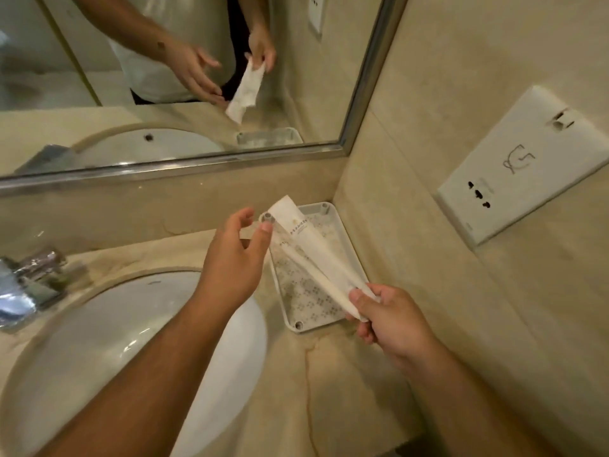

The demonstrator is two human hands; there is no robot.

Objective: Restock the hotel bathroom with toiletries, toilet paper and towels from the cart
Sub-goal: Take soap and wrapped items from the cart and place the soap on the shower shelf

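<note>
Vanity corner, as I see it on my remote feed. The right hand [392, 319] pinches the near ends of two long white paper packets [309, 249] (faint print on the wider one), which slant above a white patterned tray [316, 207] set in the countertop [329, 374] corner. The left hand [235, 258] hangs relaxed and unclenched, thumb beside the packets' far end; I cannot tell whether it touches them. The sink basin [131, 331] lies to the left.

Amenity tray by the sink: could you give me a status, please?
Right hand pinches white packets over the tray. Left hand open beside their far end. Nothing blocks the tray.
</note>
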